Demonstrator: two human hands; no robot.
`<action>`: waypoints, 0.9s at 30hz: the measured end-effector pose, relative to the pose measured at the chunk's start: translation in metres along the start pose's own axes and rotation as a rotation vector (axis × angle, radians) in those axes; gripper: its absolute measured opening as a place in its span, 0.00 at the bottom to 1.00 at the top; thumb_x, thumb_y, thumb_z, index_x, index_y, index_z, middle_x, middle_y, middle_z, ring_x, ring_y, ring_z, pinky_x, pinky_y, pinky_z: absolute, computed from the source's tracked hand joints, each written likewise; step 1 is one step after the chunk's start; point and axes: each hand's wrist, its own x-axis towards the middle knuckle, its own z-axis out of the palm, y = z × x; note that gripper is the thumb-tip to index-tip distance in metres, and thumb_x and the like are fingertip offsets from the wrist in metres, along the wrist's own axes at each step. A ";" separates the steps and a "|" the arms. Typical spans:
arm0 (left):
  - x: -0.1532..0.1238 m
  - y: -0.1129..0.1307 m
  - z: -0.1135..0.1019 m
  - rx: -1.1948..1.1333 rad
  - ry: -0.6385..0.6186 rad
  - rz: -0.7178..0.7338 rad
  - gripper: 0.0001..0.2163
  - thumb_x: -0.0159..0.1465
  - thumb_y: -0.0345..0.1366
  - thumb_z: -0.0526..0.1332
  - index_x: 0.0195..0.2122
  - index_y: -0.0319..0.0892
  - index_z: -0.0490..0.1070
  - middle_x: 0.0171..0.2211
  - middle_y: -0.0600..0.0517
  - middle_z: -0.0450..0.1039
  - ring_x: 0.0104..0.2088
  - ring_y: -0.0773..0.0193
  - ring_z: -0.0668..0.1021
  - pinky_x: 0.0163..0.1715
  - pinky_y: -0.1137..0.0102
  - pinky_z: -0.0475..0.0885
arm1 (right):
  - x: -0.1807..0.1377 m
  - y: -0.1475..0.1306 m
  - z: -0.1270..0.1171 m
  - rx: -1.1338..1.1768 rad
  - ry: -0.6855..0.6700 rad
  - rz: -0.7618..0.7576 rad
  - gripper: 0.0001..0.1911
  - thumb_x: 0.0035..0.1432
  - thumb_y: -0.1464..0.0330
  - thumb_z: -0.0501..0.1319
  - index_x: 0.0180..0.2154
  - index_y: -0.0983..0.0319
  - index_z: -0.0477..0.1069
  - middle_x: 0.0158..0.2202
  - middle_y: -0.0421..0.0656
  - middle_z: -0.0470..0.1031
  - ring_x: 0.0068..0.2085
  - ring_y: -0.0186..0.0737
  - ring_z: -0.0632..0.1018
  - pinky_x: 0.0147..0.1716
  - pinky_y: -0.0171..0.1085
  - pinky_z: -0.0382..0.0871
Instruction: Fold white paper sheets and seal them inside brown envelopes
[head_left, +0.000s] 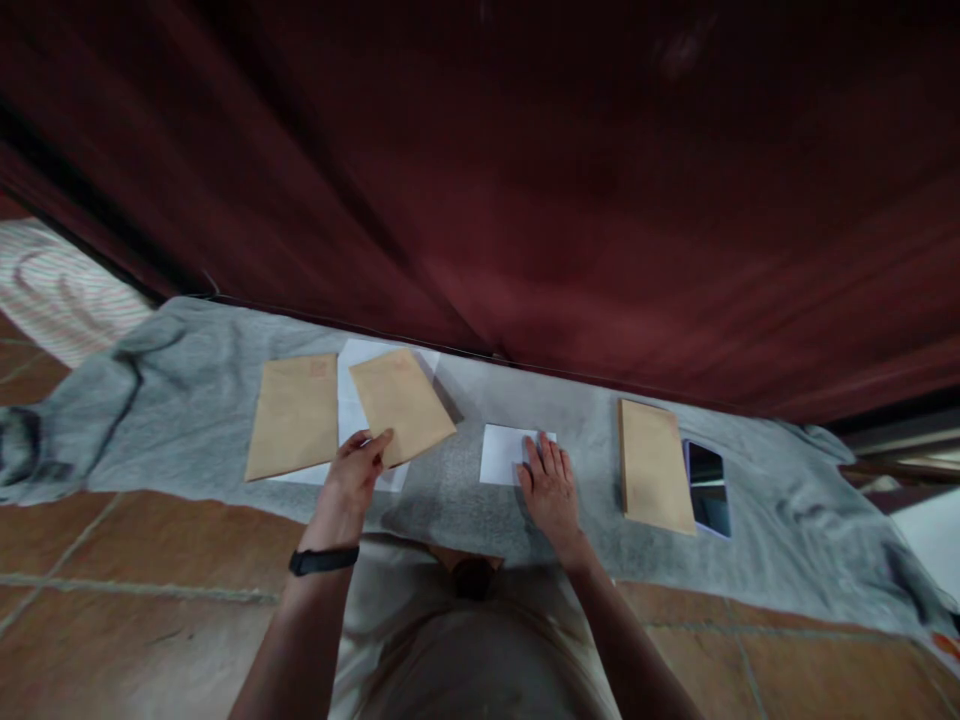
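Note:
Pinched by its lower left corner, a brown paper envelope (403, 402) is held tilted by my left hand (360, 465). Beneath it white paper sheets (352, 400) lie on the grey cloth, partly hidden by the envelope. To the left of that hand rests another brown envelope (294, 415), flat, possibly a pile. My right hand (550, 485) lies flat with fingers spread on a folded white paper (501, 455), covering its right part.
A stack of brown envelopes (658, 465) sits on the right, with a phone (709, 487) beside it. The grey cloth (195, 400) covers a long narrow surface. A dark red curtain-like panel (525, 220) rises behind it; tiled floor (150, 600) shows in front.

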 end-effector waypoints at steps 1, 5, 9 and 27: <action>-0.005 -0.001 0.003 -0.053 -0.030 -0.052 0.15 0.46 0.26 0.75 0.26 0.42 0.67 0.24 0.57 0.75 0.23 0.70 0.77 0.22 0.77 0.66 | 0.000 0.000 0.000 0.014 0.000 0.004 0.27 0.75 0.63 0.51 0.71 0.63 0.60 0.74 0.55 0.55 0.73 0.56 0.59 0.69 0.59 0.55; -0.023 -0.017 0.017 -0.194 -0.119 -0.182 0.14 0.49 0.19 0.71 0.26 0.41 0.67 0.27 0.57 0.78 0.25 0.72 0.79 0.24 0.79 0.69 | 0.003 -0.002 -0.005 0.127 0.004 0.039 0.26 0.74 0.64 0.52 0.69 0.63 0.63 0.74 0.56 0.57 0.73 0.57 0.59 0.69 0.61 0.55; -0.038 -0.042 0.032 -0.290 -0.164 -0.276 0.16 0.50 0.17 0.71 0.26 0.42 0.66 0.26 0.59 0.77 0.26 0.73 0.80 0.28 0.79 0.72 | 0.010 -0.013 -0.017 0.491 0.048 0.167 0.24 0.73 0.62 0.52 0.64 0.63 0.69 0.71 0.55 0.63 0.71 0.55 0.63 0.69 0.63 0.56; -0.055 -0.059 0.048 -0.349 -0.294 -0.383 0.11 0.59 0.20 0.69 0.37 0.43 0.76 0.41 0.52 0.84 0.41 0.66 0.85 0.44 0.72 0.81 | 0.037 -0.066 -0.038 1.608 -0.234 0.687 0.15 0.48 0.57 0.69 0.38 0.57 0.77 0.30 0.39 0.81 0.31 0.43 0.81 0.35 0.43 0.79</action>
